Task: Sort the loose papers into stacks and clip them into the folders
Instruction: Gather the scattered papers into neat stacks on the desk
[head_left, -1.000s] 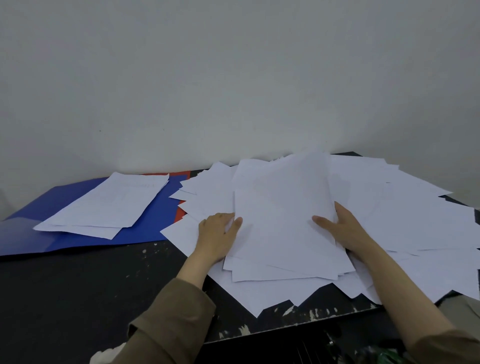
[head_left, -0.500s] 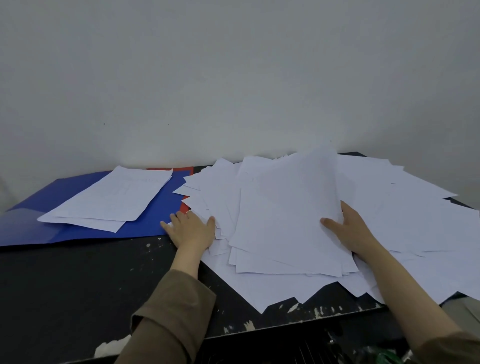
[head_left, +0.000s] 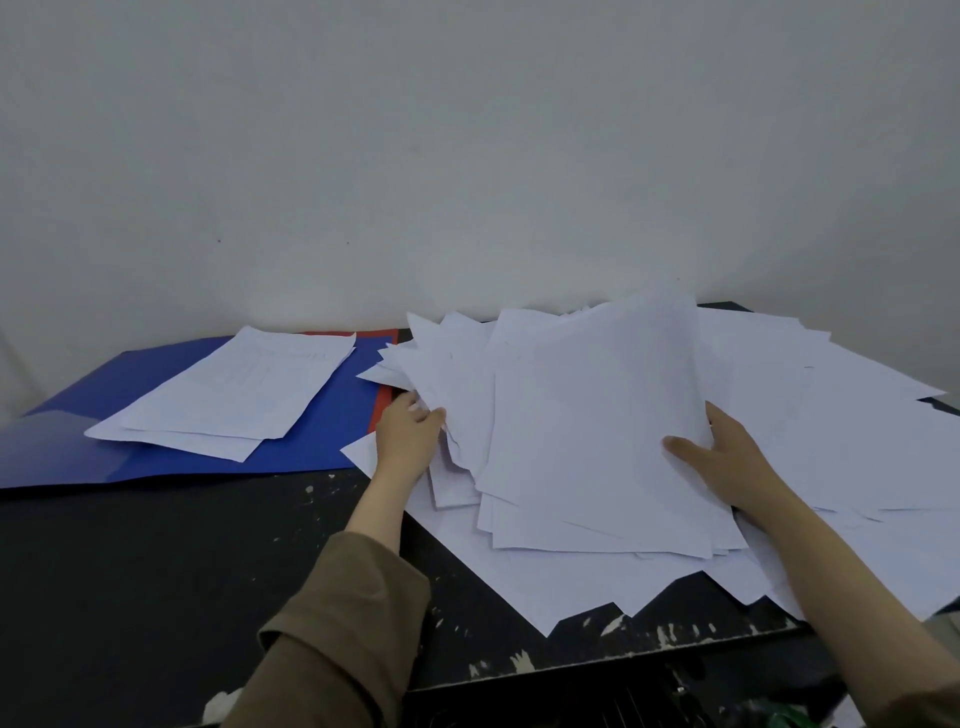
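Observation:
A big heap of loose white papers (head_left: 810, 415) covers the right half of the black table. My right hand (head_left: 727, 457) grips the right edge of a raised bundle of sheets (head_left: 597, 426), thumb on top. My left hand (head_left: 408, 436) pinches the left edge of several sheets at the heap's left side, lifting them. An open blue folder (head_left: 119, 457) lies at the left with a small stack of papers (head_left: 234, 389) on it. A red folder (head_left: 382, 405) peeks out beneath the heap's edge.
The black table (head_left: 156, 571) has white paint flecks and a bare front-left area. A plain white wall (head_left: 467, 156) stands right behind the table. Dark objects lie below the table's front edge (head_left: 623, 670).
My left hand has moved from the bundle's left edge out to the heap's left side and taken hold of sheets there. The right hand's bundle has tilted up higher.

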